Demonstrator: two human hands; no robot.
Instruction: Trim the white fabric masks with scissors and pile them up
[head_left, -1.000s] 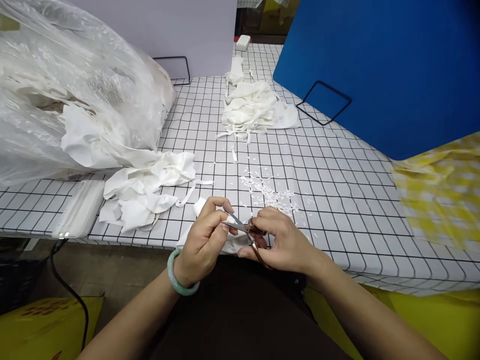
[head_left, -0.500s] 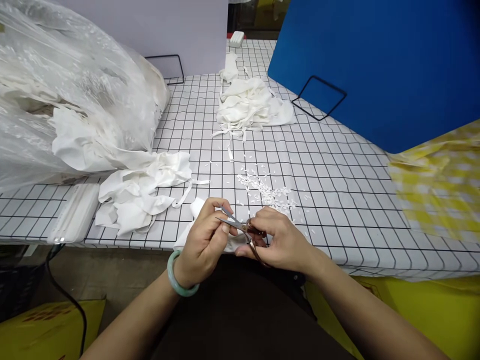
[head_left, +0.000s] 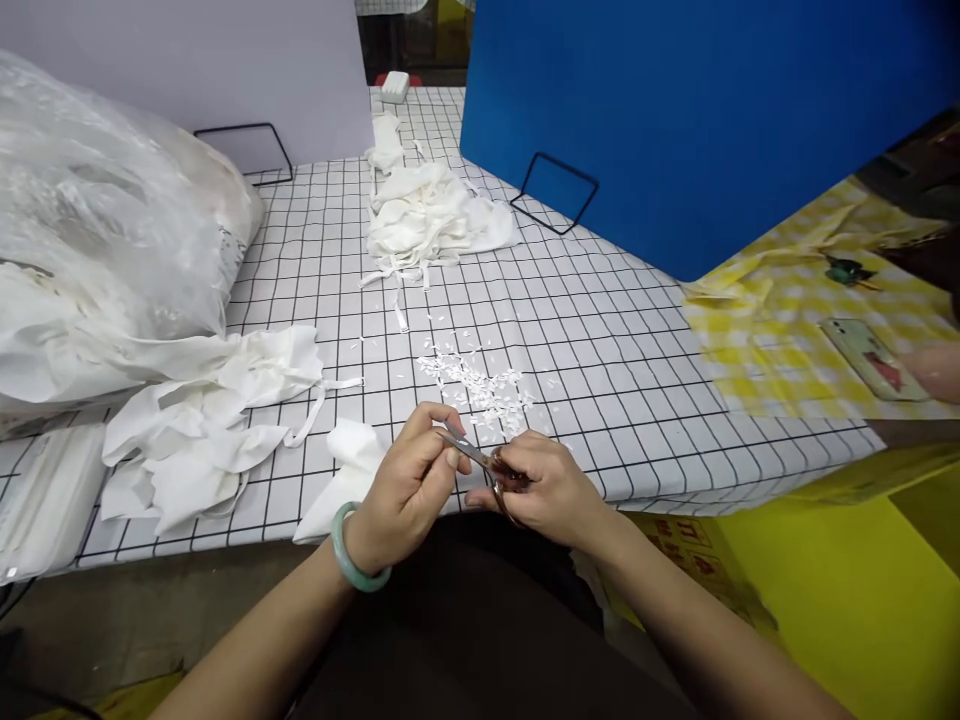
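My right hand [head_left: 551,485] has its fingers in the handles of a pair of scissors [head_left: 476,455], blades pointing left. The blades look almost closed, their tips at the fingers of my left hand [head_left: 416,475]. That hand, with a green bangle [head_left: 352,560] at the wrist, pinches a white cloth piece [head_left: 349,455]; most of it hangs behind the hand at the table edge. What exactly lies between the blades is too small to make out. Just beyond my hands, many tiny white snippets [head_left: 484,390] are scattered on the checked tablecloth [head_left: 592,330].
White cloth pieces with straps lie in a left pile [head_left: 195,430] and a far pile [head_left: 435,215]. A clear plastic bag [head_left: 127,220] bulges at left. A blue panel [head_left: 645,120] stands at right. Beyond it, a person's hand [head_left: 934,370] is beside a phone [head_left: 874,358].
The view has swung to the right, bringing the phone and the other person's hand into sight. The scissors' blades have come together. My left hand keeps its pinch.
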